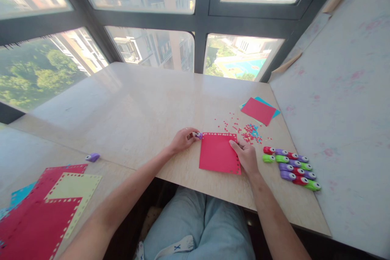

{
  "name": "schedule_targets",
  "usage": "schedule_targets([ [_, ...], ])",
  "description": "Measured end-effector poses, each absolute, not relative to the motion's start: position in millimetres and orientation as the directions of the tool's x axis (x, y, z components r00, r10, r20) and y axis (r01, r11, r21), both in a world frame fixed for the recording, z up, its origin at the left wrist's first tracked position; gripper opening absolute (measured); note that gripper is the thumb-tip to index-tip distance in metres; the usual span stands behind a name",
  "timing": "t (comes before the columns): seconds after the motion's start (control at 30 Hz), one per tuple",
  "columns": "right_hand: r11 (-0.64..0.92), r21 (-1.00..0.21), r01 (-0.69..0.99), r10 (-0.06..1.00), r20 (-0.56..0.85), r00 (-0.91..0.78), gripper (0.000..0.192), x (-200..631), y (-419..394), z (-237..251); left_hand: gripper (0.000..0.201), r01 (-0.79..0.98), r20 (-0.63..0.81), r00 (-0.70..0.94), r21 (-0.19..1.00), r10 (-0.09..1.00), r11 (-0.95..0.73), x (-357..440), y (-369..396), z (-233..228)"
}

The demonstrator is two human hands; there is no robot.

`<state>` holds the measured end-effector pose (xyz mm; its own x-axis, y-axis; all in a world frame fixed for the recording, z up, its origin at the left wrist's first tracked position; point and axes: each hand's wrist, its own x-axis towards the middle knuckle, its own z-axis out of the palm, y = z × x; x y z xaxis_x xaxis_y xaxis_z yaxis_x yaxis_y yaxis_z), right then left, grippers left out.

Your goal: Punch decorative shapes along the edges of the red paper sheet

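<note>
A sheet of red paper is held over the near edge of the table, with small holes punched along its top and right edges. My right hand grips its right side, thumb on top. At the sheet's top left corner, my left hand is closed around a small purple craft punch, which meets the paper's edge. Most of the punch is hidden by the fingers. Beyond the sheet lies a scatter of red and blue paper bits.
Rows of purple, red and green craft punches stand at the right. Behind them lies a stack of coloured paper. At far left are punched sheets and a lone purple punch. Windows and a papered wall border the table.
</note>
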<state>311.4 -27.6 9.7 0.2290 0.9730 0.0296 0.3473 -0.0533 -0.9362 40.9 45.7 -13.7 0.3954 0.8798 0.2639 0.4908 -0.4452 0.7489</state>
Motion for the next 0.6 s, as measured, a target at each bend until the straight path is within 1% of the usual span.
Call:
schedule_targets([
  [0.3,-0.078,-0.949,0.306,0.973,-0.006,0.229,0.048,309.9,-29.1,16.2,0.021,0.506,0.249,0.391,0.746,0.886,-0.433,41.3,45.5,-12.7],
  [0.6,-0.074,-0.94,0.333,0.974,0.003,0.225,0.043,311.2,-27.8,10.9,0.021,0.515,0.266,0.406,0.723,0.874,-0.46,42.2,45.4,-11.2],
])
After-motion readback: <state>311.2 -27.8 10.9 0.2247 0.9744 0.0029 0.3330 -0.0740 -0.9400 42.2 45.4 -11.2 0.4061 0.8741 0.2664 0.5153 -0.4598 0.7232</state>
